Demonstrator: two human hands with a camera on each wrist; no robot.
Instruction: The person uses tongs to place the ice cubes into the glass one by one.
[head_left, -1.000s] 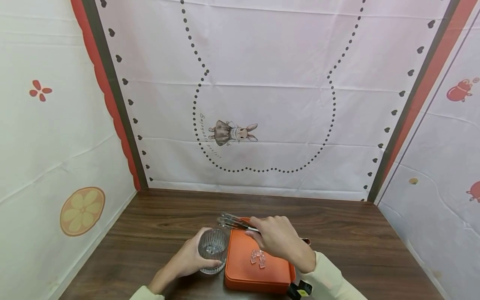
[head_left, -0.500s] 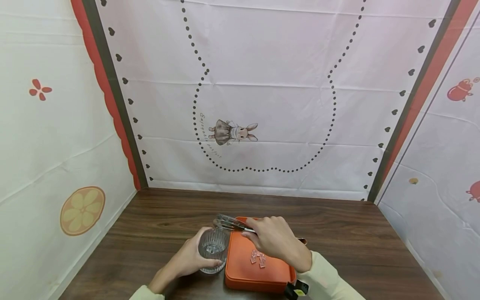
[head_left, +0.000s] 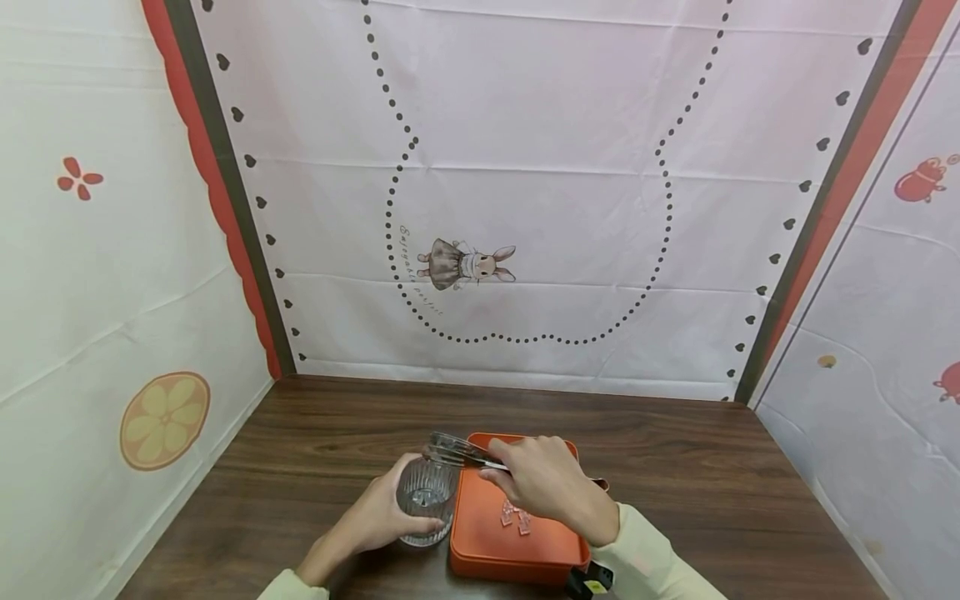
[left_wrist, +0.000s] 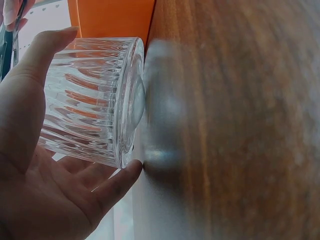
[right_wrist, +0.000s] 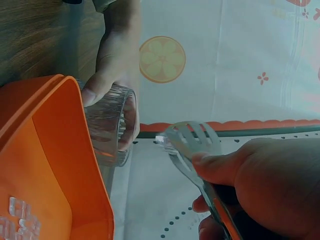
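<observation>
A white printed cloth (head_left: 540, 167) is hung upright well beyond the orange tray (head_left: 517, 548), with further cloth set along both sides. The dark wooden bench (head_left: 337, 450) is spread beneath the tray and out past it on every visible side. The tray itself is laid flat, hollow upward, so that loose pieces can be kept within its walls.

The right hand (head_left: 543, 475) is held above the tray, its fingers wrapped round the metal tongs (head_left: 459, 451); the grip appears to be taken along the shanks so that the tips can be squeezed. The left hand (head_left: 382, 512) is placed left of the tray, its fingers curled round the ribbed glass (head_left: 426, 500), thumb on the near side, presumably so that it is steadied. The tongs are pointed leftward past the tray's far left corner, their tips held above the glass's mouth.

The glass is stood upright on the bench just beside the tray's left wall, probably to keep the reach short. Several clear blocks (head_left: 516, 518) are gathered on the tray's floor, partly hidden by the right hand; their number cannot be told. One small clear piece (right_wrist: 161, 139), left of the tray, appears to be pinched at the tongs' tips.
</observation>
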